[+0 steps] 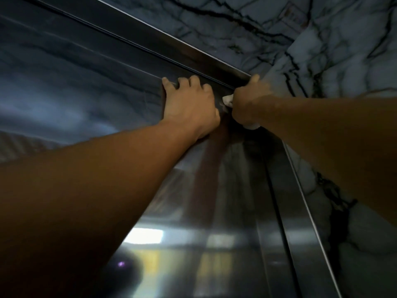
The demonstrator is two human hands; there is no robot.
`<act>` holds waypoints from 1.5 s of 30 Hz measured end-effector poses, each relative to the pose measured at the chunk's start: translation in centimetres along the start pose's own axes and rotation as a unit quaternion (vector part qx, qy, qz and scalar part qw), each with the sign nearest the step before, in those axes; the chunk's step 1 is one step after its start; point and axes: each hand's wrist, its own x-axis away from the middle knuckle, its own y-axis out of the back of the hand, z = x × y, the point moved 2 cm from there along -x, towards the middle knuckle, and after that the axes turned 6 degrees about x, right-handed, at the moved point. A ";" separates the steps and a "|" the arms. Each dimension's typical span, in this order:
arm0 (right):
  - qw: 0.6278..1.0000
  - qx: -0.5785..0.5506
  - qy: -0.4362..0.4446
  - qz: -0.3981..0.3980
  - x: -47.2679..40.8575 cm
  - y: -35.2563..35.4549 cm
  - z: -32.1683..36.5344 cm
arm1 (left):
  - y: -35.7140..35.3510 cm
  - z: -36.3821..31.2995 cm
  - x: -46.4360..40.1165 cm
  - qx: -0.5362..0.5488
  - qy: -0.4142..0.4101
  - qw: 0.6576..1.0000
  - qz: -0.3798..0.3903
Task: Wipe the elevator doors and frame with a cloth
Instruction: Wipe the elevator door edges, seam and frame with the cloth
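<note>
I look up at the top right corner of a steel elevator door [225,201]. The dark metal frame [163,46] runs along the top and down the right side. My right hand [247,102] grips a white cloth [228,100] and holds it against the door just under the top frame corner. Most of the cloth is hidden in the fist; a bit shows below the wrist. My left hand [189,104] rests on the door to the left of it, fingers bent against the lower edge of the frame. The two hands nearly touch.
White marble wall [343,50] with dark veins surrounds the frame above and on the right. The polished door reflects lights low down [146,236]. My two forearms cross much of the lower view.
</note>
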 end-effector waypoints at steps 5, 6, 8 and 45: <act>0.996 0.077 0.046 -0.005 3.1 0.2 -0.1 | -0.2 -0.8 2.1 -0.004 0.013 1.000 0.009; 0.995 0.084 0.052 -0.001 3.4 0.5 0.0 | -0.2 -1.0 2.5 -0.002 0.013 1.000 0.011; 0.993 0.095 0.071 0.012 4.1 1.0 -0.4 | 0.2 -1.1 3.3 0.002 0.014 1.000 0.019; 0.977 0.050 0.106 0.180 29.8 1.9 -3.9 | 7.0 -5.5 25.3 0.007 -0.044 0.984 0.175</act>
